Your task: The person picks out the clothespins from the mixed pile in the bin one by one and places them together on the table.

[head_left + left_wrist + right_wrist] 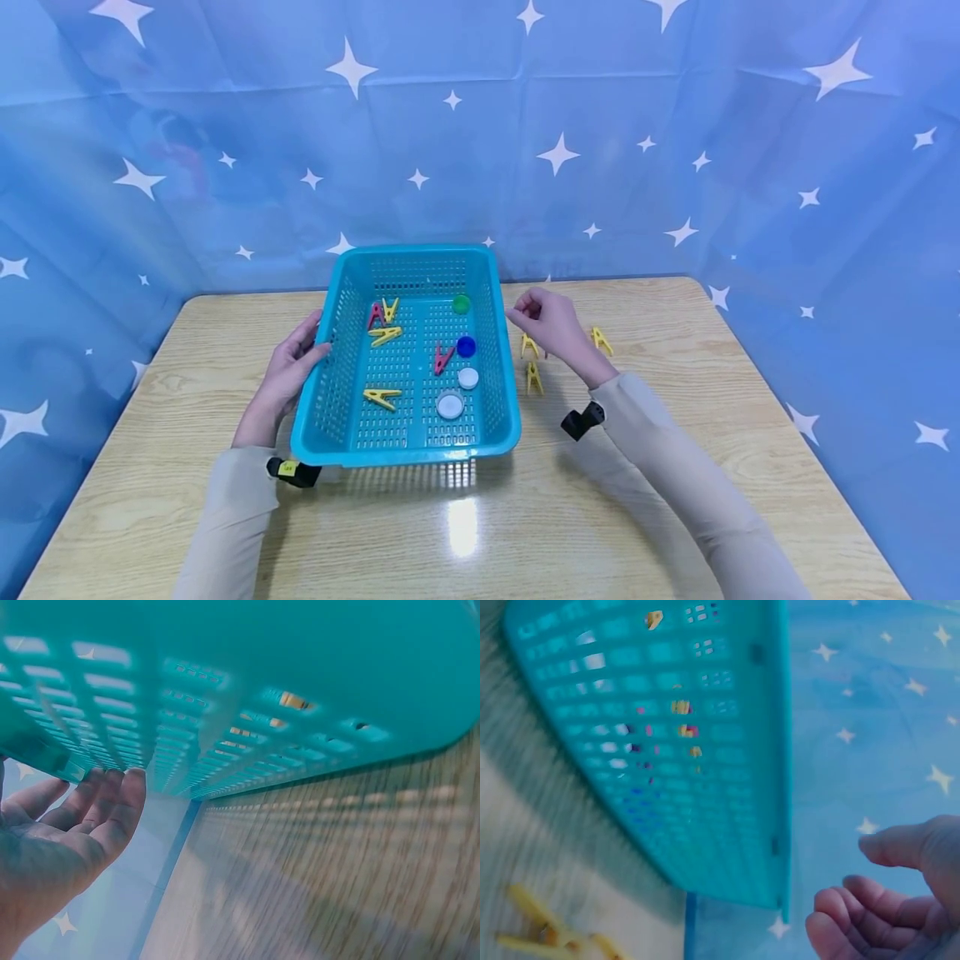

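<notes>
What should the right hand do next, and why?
Probably lower the right hand to the nearest yellow clothespin on the table. The hand holds nothing, three pins lie outside the basket, and others are already inside.

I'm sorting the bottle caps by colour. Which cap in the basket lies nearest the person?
The larger white cap, lowest in the turquoise basket; the small white, blue and green caps lie farther back.
</notes>
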Available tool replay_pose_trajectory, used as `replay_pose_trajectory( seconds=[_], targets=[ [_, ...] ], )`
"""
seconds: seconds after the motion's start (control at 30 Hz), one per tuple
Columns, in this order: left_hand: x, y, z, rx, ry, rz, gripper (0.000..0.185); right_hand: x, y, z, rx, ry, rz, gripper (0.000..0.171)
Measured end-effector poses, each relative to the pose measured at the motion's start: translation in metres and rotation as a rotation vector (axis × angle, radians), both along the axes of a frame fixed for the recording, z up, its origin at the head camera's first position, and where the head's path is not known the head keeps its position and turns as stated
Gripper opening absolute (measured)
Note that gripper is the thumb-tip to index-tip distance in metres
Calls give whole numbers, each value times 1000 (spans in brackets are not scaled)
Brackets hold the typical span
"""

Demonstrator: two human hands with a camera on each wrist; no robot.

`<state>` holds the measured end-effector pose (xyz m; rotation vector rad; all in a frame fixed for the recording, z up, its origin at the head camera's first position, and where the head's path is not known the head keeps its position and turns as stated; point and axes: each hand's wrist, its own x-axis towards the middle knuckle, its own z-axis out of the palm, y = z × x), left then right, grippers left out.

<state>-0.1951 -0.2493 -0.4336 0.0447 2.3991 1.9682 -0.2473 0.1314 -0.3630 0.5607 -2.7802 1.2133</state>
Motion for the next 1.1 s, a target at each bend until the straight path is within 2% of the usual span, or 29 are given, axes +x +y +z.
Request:
replay_pose_trajectory(
  seconds=[0.3,0.63,0.83,1.1],
  targets=[
    [-2,0,2,-22,4,6,61,-8,-31,12,-22,54,67,13],
    [-1,2,5,-9,-8,6,61,-9,-70,22,-66,18,173,11],
    [0,2,5,-5,-14,5,61,-8,-95,20,-62,-17,216,10],
    [1,2,3,-10,-7,11,62,-3,-131,10,-34,-50,323,10]
  ],
)
